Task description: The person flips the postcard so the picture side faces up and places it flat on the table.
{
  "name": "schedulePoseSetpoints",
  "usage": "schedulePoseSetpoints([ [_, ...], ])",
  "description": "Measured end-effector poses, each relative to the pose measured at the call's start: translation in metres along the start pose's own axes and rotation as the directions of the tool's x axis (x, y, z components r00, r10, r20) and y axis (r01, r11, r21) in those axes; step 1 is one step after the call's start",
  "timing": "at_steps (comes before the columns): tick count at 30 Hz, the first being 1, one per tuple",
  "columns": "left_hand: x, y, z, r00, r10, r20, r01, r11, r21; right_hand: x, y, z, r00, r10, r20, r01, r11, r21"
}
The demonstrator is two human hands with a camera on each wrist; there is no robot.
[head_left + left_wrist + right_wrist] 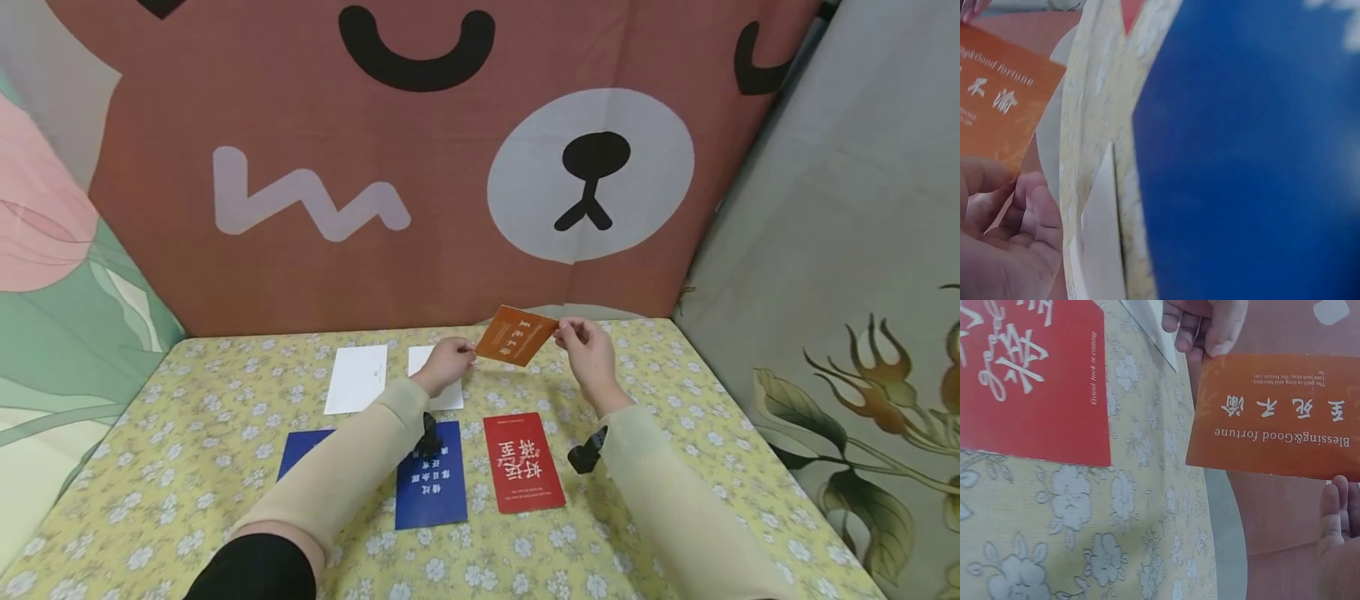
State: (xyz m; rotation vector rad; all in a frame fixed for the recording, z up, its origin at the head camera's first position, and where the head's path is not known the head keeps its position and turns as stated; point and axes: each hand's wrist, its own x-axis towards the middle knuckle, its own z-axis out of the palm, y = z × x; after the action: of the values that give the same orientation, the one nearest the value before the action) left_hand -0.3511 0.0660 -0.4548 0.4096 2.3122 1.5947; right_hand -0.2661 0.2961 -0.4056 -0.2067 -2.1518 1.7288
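Both hands hold up an orange card (pixel 517 336) with white lettering, tilted above the far part of the table. My left hand (pixel 448 364) pinches the card's left corner between thumb and fingers. At the opposite corner, my right hand (pixel 592 360) pinches it too. The right wrist view shows the card's printed face (pixel 1279 419), with "Blessing&Good fortune" upside down. Below the hands lies a red card (pixel 523 462) with white characters. A blue card (pixel 431 492) sits left of it, partly under the left forearm.
Another blue card (pixel 300 447) is mostly hidden by the left sleeve. Two white cards lie at the back, a left one (pixel 356 379) and a right one (pixel 453 396) behind the left hand. The flowered tablecloth (pixel 675 433) meets a bear-print backdrop (pixel 442 283).
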Motion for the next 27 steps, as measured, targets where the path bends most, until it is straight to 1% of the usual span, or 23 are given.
schedulePoseSetpoints([
  [6,-0.006,-0.001,0.005,1.0,0.003,-0.02,-0.004,0.999,-0.044,0.005,-0.003,0.0,1.0,0.03,-0.002,-0.03,1.0,0.002],
  [11,-0.011,0.001,0.012,0.998,0.005,-0.055,-0.009,0.997,-0.08,0.008,-0.003,0.003,0.998,0.059,0.007,-0.059,0.998,-0.006],
  [13,-0.012,0.002,0.014,0.998,0.0,-0.068,-0.008,0.993,-0.118,0.01,0.0,0.004,0.997,0.074,-0.004,-0.074,0.997,-0.01],
  [16,-0.015,0.003,0.017,0.996,-0.031,-0.083,0.014,0.98,-0.2,0.013,0.007,0.005,0.994,0.105,-0.04,-0.105,0.994,0.007],
  [18,-0.015,0.002,0.018,0.994,-0.061,-0.093,0.034,0.964,-0.264,0.014,0.011,0.005,0.99,0.13,-0.051,-0.129,0.991,0.028],
  [20,-0.014,0.001,0.018,0.991,-0.083,-0.101,0.049,0.951,-0.306,0.014,0.014,0.005,0.987,0.154,-0.049,-0.152,0.987,0.051],
  [23,-0.014,0.0,0.018,0.989,-0.104,-0.104,0.063,0.937,-0.343,0.013,0.016,0.006,0.985,0.173,-0.027,-0.171,0.984,0.055],
  [27,-0.015,-0.002,0.018,0.988,-0.117,-0.1,0.076,0.934,-0.35,0.013,0.015,0.009,0.985,0.17,-0.007,-0.17,0.985,0.014],
])
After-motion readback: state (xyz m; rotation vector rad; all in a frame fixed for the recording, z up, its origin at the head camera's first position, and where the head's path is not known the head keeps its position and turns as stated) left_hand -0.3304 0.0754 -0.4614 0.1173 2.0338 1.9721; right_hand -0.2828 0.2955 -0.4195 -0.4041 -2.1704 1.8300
